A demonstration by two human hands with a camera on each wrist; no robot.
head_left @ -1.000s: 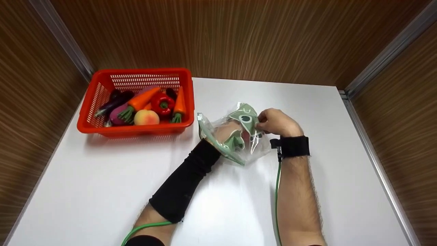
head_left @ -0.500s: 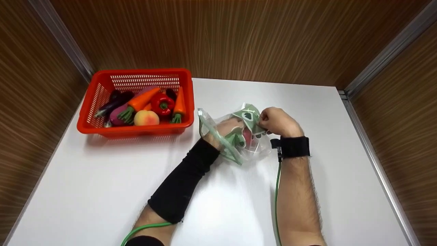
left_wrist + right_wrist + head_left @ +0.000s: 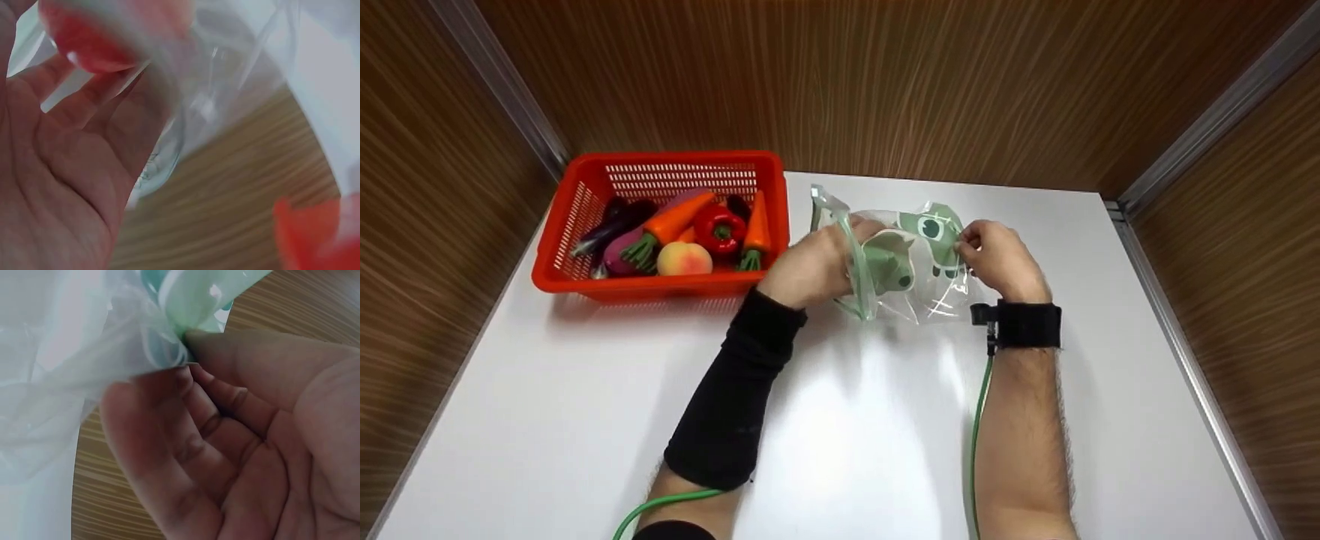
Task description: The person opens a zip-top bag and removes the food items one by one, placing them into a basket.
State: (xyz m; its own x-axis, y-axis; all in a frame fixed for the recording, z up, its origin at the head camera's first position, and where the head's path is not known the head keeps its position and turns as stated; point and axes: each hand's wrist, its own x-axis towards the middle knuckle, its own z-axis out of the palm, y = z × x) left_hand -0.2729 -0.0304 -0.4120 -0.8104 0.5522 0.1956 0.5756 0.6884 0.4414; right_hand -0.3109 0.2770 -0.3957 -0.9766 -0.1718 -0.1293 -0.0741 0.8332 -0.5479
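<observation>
A clear zip bag (image 3: pixel 911 296) with a green cartoon print lies over the middle of the table, its green-edged mouth turned to the left. At that mouth is my left hand (image 3: pixel 814 262), fingertips behind the plastic. In the left wrist view its fingers lie against a glossy red rounded thing (image 3: pixel 90 42), whose kind is partly hidden by blur and the bag film; it is out of sight in the head view. My right hand (image 3: pixel 1001 259) pinches the bag's right end between thumb and forefinger, with the plastic bunched there in the right wrist view.
A red plastic basket (image 3: pixel 660 286) stands at the left back, holding eggplants (image 3: pixel 619 223), carrots (image 3: pixel 679 215), a red bell pepper (image 3: pixel 717 229) and a peach (image 3: pixel 684 259). Wood-patterned panels (image 3: pixel 840 82) close off the white table (image 3: pixel 840 450) at the back and sides.
My left hand has drawn back leftward from deep inside the bag to its mouth, and the red thing no longer shows inside. My right hand has shifted right, stretching the bag.
</observation>
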